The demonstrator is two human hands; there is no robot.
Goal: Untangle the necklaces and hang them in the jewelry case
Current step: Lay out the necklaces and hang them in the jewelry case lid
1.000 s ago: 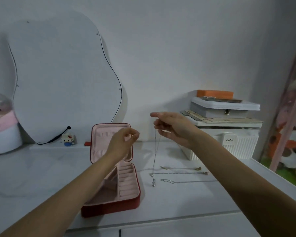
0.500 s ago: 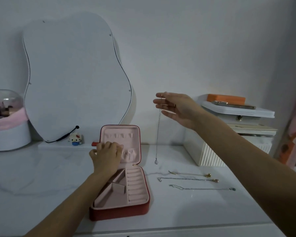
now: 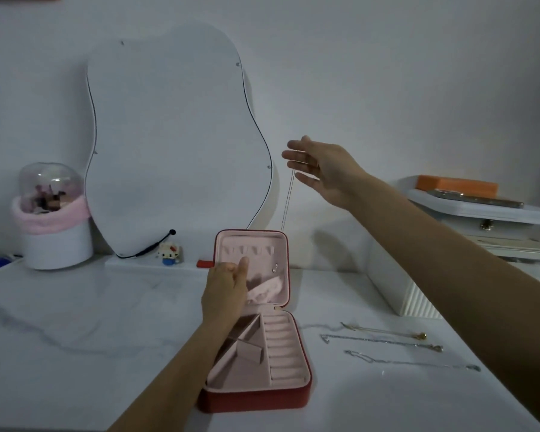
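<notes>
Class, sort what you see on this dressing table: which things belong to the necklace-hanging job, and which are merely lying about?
Job:
hanging necklace, pinched by right hand
jewelry case, lid touched by left hand
three chains on the table

Lying about:
mirror
cat figurine
domed jar
orange box

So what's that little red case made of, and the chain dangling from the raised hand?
The jewelry case looks like red faux leather outside, smooth and matte, with a pink velvety lining; real leather can't be ruled out. The necklace hanging from the right hand seems thin silvery metal, catching faint glints.
</notes>
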